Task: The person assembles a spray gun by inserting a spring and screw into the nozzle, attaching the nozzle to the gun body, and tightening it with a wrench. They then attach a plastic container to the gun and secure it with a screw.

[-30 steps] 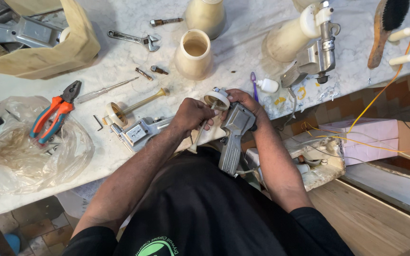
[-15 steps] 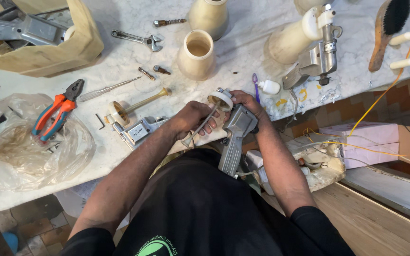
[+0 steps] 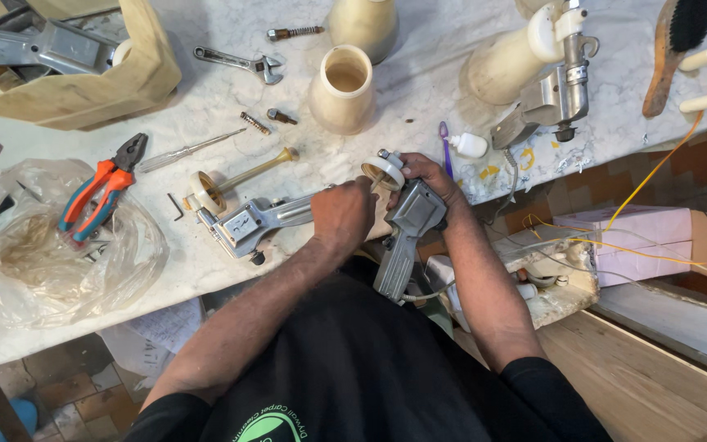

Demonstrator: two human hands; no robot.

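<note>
My right hand (image 3: 431,176) grips a grey metal gun-shaped tool body (image 3: 403,233) by its top, handle pointing down toward me. A white round cap (image 3: 385,170) sits at the tool's front end. My left hand (image 3: 341,214) is closed just left of that cap, fingers pinched at it; what they pinch is hidden. A second grey metal gun body (image 3: 247,225) lies on the marble table (image 3: 419,82) beside my left hand.
Orange-handled pliers (image 3: 100,190) lie on a clear plastic bag (image 3: 51,254) at left. A brass rod with a white disc (image 3: 231,182), a screwdriver (image 3: 190,150), a wrench (image 3: 239,63), cream plastic cones (image 3: 343,88) and an assembled gun (image 3: 558,86) are spread across the table. A pink box (image 3: 648,241) sits lower right.
My left hand has shifted slightly left and lower beside the white cap. The right hand keeps its hold on the tool body.
</note>
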